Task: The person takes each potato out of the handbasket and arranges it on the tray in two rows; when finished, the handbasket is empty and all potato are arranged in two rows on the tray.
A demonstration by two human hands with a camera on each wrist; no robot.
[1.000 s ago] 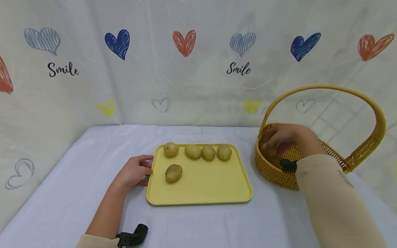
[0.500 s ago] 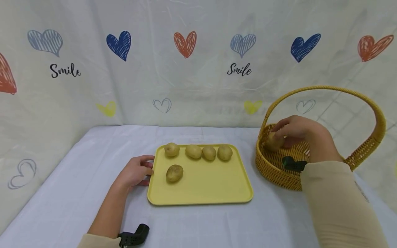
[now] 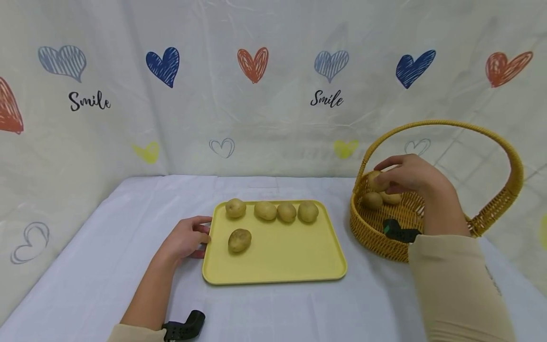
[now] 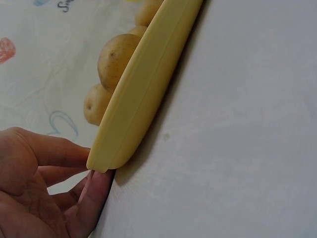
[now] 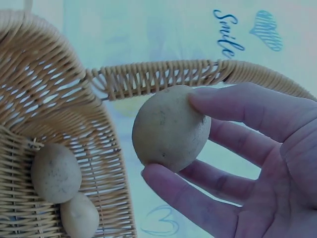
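Note:
My right hand [image 3: 412, 176] pinches a potato [image 5: 168, 130] between thumb and fingertips, over the far left part of the wicker basket [image 3: 376, 247]. Below it, two more potatoes [image 5: 56, 173] rest inside the basket. On the left, my left hand [image 3: 183, 240] holds the left edge of a yellow tray [image 3: 286, 259]; in the left wrist view its fingers [image 4: 64, 151] meet the tray's rim from both sides. Several potatoes lie on the tray: one [image 3: 235, 208] at the far left corner, three [image 3: 287, 212] side by side along the far edge, and a darker one [image 3: 240, 240] nearer the left hand.
The basket's tall arched handle [image 3: 444, 122] rises over the right forearm. A white cloth [image 3: 273, 313] covers the table. Behind it hangs a pale curtain [image 3: 282, 114] printed with hearts and "Smile".
My right hand has lifted the potato up from inside the basket to near its rim, uncovering two others there. The left hand and tray have stayed put.

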